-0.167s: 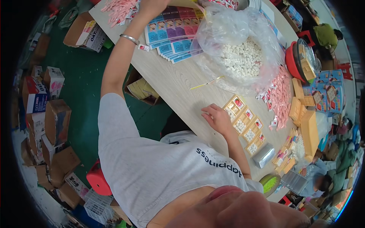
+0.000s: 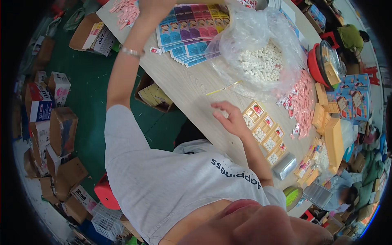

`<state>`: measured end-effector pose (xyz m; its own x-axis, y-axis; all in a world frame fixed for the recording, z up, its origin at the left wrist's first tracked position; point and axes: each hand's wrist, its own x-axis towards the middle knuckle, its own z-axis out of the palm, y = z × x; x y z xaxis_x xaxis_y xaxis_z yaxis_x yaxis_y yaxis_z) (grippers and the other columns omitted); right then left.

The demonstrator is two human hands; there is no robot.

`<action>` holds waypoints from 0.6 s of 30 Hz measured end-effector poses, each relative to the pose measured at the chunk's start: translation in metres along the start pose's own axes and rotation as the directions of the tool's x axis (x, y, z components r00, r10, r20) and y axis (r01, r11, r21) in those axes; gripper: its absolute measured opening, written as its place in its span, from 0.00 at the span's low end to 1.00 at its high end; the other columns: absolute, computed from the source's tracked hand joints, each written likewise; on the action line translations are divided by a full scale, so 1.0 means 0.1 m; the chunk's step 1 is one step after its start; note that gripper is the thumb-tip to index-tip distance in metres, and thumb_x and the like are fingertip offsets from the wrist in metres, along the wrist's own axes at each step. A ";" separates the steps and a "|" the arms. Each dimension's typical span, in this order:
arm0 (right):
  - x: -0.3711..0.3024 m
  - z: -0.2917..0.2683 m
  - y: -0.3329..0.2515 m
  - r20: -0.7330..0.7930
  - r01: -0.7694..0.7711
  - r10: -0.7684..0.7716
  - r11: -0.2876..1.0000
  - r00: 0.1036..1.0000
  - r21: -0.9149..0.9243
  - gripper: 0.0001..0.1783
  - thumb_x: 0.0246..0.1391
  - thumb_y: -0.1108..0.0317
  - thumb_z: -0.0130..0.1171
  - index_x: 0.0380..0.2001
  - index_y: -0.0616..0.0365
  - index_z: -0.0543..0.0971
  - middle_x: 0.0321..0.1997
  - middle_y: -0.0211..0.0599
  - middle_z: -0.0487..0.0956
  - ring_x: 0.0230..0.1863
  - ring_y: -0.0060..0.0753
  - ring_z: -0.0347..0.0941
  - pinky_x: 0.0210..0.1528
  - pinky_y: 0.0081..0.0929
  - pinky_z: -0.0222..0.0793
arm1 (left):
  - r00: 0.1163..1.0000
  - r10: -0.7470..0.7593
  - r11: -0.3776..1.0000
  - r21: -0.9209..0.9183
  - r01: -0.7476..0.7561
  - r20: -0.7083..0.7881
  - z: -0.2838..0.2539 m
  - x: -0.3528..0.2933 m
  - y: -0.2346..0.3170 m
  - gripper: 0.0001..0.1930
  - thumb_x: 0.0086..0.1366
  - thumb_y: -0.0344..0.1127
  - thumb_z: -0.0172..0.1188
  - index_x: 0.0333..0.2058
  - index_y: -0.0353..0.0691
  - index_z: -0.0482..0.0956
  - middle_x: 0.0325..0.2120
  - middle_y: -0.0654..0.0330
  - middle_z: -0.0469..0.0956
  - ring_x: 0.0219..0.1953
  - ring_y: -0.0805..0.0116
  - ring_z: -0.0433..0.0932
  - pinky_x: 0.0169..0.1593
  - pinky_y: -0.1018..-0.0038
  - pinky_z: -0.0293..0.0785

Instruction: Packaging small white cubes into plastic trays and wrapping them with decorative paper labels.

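At the top edge of the view is my left hand, a bracelet on its wrist; its fingers are cut off, so their grip is hidden. A pale yellow strip shows beside it, above fanned printed card sheets in blue, purple, red and yellow. My right hand is over the table with thumb and fingers apart, holding nothing. Close to its right runs a row of small yellow compartment trays, with white pieces and little red-and-white packets in them.
A clear plastic bag holds many small white pieces. Pink sticks lie heaped to its right. A yellow strip and a silver block rest on the table. Cardboard boxes crowd the floor at left.
My left hand has shifted a little left and down, its wrist turning. My right hand has moved slightly up and left, with its fingers spread wider.
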<state>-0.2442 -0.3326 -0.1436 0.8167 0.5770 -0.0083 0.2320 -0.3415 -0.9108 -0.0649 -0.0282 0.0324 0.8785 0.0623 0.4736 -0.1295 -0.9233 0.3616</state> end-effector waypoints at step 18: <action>-0.12 -1.73 -0.11 -0.064 0.192 -0.184 0.966 0.981 0.172 0.16 0.58 0.75 0.64 0.49 0.60 0.80 0.51 0.34 0.82 0.53 0.27 0.76 0.54 0.28 0.73 | 0.938 -0.346 0.705 -0.655 0.273 0.019 1.03 -1.73 -0.66 0.39 0.60 0.40 0.72 0.64 0.30 0.63 0.58 0.46 0.71 0.59 0.57 0.71 0.65 0.62 0.64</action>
<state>-0.1657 -0.4640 -0.0617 0.7923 0.5814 0.1853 0.2899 -0.0913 -0.9527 -0.1603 -0.0169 -0.1564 0.8775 0.3707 0.3042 -0.1525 -0.3855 0.9100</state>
